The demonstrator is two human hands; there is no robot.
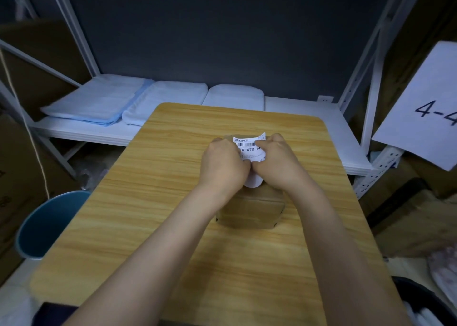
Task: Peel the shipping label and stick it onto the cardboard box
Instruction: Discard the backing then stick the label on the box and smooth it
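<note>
A small brown cardboard box (249, 209) stands near the middle of the wooden table (148, 214). Above its far end both hands grip a white shipping label (249, 146) with a barcode and printed text. My left hand (223, 162) pinches the label's left side, and my right hand (274, 160) pinches its right side. A curled white strip (253, 181) hangs down below the hands toward the box top; I cannot tell whether it is backing or label. The hands hide much of the label.
A blue bin (47, 224) stands on the floor left of the table. Folded white and light-blue cloths (138, 100) lie on a white shelf behind. A paper sign marked "4-4" (425, 113) hangs at the right. Cardboard boxes stand on both sides.
</note>
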